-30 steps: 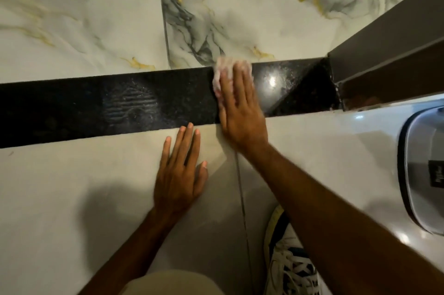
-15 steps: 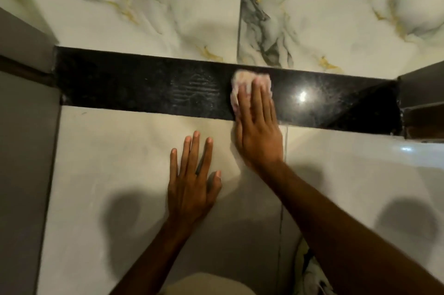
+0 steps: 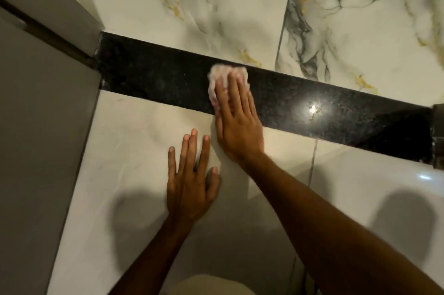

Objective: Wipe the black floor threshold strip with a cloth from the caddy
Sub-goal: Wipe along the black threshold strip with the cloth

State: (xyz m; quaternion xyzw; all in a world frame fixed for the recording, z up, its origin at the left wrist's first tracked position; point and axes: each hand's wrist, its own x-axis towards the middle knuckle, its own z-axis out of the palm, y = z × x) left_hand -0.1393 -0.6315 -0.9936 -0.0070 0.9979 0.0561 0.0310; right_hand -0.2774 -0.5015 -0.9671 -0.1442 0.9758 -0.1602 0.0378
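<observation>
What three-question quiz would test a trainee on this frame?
1. True or false: the left hand presses the cloth.
2. The cloth lies on: A) the strip B) marbled tile C) plain tile.
3. What does the left hand rest on?

Key: 1. False, the right hand presses it. 2. A. 3. The plain tile, flat, fingers spread.

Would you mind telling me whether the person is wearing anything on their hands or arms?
Nothing shows. The left hand and right hand are bare: no gloves, rings, watch or bracelet visible. Both forearms are uncovered as far as the frame's lower edge, with no sleeve in view. The fingernails look short and unpainted.
</observation>
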